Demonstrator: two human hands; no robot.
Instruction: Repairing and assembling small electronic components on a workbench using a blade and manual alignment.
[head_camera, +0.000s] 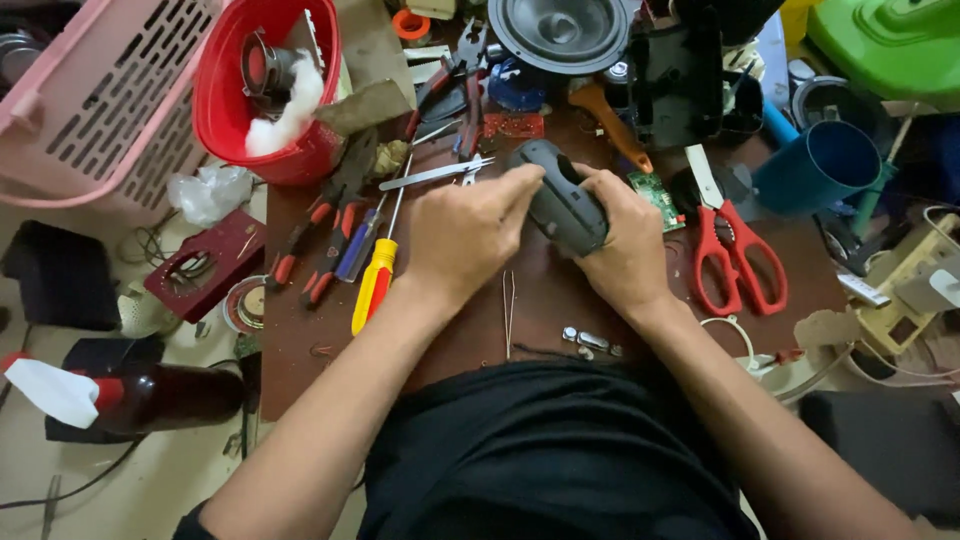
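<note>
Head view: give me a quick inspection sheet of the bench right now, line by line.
Surface: brown worktable, crowded, little bare space.
Job's things: dark grey oblong casing, held above the table by both hands.
Clutter: yellow-handled screwdriver, red scissors, tweezers, pliers, green circuit board, loose speaker cone, red bucket, blue mug.
Grippers: left hand grips the casing's near side; right hand cups its far side.
Cables: thin black wire on the floor, left.
Surroundings: pink basket, spray bottle, green plastic housing.
</note>
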